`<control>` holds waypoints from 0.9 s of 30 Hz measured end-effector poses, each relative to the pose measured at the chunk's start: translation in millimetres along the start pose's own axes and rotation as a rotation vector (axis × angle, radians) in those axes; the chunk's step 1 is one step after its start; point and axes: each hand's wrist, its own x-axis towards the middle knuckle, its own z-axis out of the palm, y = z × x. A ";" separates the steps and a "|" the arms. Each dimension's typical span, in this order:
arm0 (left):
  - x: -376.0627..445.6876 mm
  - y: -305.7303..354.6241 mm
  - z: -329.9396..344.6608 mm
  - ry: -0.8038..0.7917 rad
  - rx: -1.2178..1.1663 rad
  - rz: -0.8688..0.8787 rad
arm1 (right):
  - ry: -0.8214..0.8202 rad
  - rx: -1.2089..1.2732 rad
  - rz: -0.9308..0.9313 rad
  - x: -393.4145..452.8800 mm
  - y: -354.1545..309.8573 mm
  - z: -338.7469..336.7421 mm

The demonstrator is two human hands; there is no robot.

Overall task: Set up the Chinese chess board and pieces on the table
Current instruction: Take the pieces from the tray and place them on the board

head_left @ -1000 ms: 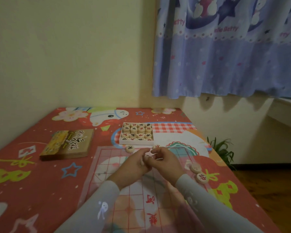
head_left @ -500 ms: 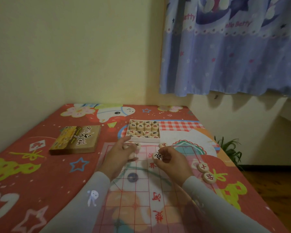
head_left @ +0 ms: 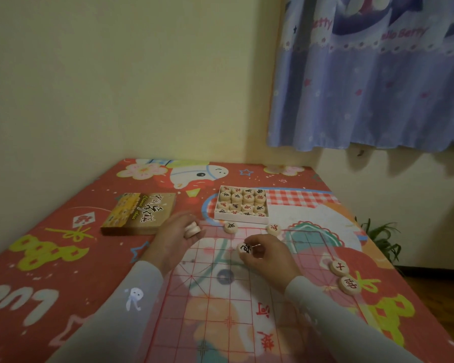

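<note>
Chinese chess board, a thin transparent sheet with a red grid and red characters, is spread flat on the red cartoon-printed tablecloth of the table, in front of the person. A blue patterned curtain is seen hanging at the upper right, beside the pale yellow wall. A flat brown cardboard lid with black characters is laid on the cloth, left of the board's far end. A white shallow box full of round wooden pieces is placed just beyond the far edge of the board.

The left hand is held over the far left corner of the board, and a small stack of pale round wooden pieces is gripped in its curled fingers. The right hand is held over the far part of the board, and one round wooden piece with a black character is pinched between thumb and fingers.

Two loose pieces are found at the far edge of the board: a black-marked piece and a red-marked piece. Two more wooden discs lie touching each other near the right edge of the board.
</note>
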 end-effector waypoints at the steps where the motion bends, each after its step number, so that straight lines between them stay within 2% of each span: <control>1: 1.9 0.8 -3.3 0.010 0.010 -0.001 | -0.014 -0.021 -0.001 3.4 -0.6 3.4; 7: 7.5 -2.1 -14.8 0.026 0.120 0.000 | -0.047 -0.127 0.010 32.7 -11.8 28.3; 12: 7.2 -11.9 -21.0 0.000 0.379 0.035 | -0.024 -0.225 -0.009 56.0 -23.9 51.4; 18: 12.1 -15.8 -32.1 -0.020 0.660 0.094 | -0.085 -0.355 -0.071 81.3 -21.9 75.2; 22: 10.7 -17.4 -30.2 -0.051 0.834 0.179 | -0.026 -0.234 -0.089 74.1 -22.1 70.1; 25: 7.4 -18.6 -23.0 -0.089 0.874 0.202 | 0.027 0.002 -0.059 62.9 -32.2 60.5; 27: 4.2 -18.7 -17.4 -0.136 0.914 0.200 | -0.012 0.167 -0.028 56.5 -42.2 57.6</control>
